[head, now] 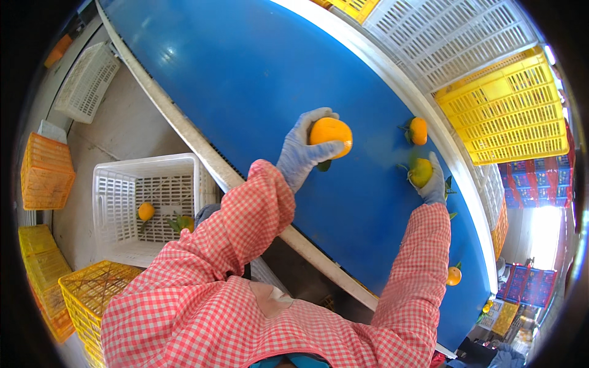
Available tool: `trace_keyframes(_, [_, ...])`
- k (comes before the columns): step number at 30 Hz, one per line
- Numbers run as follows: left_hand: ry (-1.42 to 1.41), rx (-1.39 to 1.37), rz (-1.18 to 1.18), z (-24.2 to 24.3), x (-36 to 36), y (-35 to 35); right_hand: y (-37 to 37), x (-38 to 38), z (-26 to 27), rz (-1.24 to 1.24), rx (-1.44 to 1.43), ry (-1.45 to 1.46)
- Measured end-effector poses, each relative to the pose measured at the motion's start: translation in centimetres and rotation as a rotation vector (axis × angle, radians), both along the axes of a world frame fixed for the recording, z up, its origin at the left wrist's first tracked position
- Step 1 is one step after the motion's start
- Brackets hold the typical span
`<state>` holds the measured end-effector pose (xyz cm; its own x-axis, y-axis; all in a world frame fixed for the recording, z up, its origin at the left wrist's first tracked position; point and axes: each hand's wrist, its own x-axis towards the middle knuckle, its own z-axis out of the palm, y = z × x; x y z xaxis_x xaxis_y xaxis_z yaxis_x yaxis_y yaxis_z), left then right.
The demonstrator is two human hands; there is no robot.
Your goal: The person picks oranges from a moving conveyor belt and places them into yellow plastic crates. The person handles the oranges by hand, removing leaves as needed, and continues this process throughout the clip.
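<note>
My gloved left hand [306, 149] grips a large orange citrus fruit [327, 133] above a blue conveyor belt [257, 83]; a green leaf shows under it. Farther right, my gloved right hand [434, 181] is closed around a greenish-yellow citrus fruit [420, 172] with a stem and leaf, close to the belt's far side. Just beyond it lies an orange citrus fruit [418, 131] with leaves. Another orange fruit [454, 276] rests on the belt beside my right sleeve. Green leaves also show by my right wrist; what they belong to is hidden.
A white plastic crate [198, 184] at my left holds an orange fruit [146, 211] and a partly hidden leafy one [186, 223]. Yellow crates [92, 290] stand below it. Across the belt's white edge [464, 175] are white crates [451, 37] and a yellow crate [511, 110].
</note>
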<state>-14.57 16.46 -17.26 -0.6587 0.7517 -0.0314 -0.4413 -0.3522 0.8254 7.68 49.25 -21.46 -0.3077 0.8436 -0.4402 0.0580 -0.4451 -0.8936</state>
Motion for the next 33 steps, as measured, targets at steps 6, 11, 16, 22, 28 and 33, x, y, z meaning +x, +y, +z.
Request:
trace_keyframes(6, [-0.078,-0.04,-0.024,-0.5,-0.2,0.5,5.6,-3.3,0.7,0.256,0.533,-0.848])
trace_keyframes(11, [0.007,-0.113,-0.072,-0.3,0.1,0.9,3.5,-2.0,2.3,0.225,0.731,-1.042])
trace_keyframes(16, [0.066,-0.164,-0.096,-0.5,0.8,0.9,-3.8,1.3,2.2,0.034,1.043,-0.864])
trace_keyframes(22, [0.001,-0.11,-0.142,-0.9,2.9,1.7,-15.1,5.1,5.0,-0.016,0.997,-0.285])
trace_keyframes(28, [-0.171,-0.006,-0.409,-1.7,9.1,-0.1,-24.5,12.9,9.4,-0.033,1.166,-0.315])
trace_keyframes(33, [-0.264,-0.018,-0.612,-1.3,15.7,-2.9,-29.9,21.3,11.7,-0.241,1.199,-0.343])
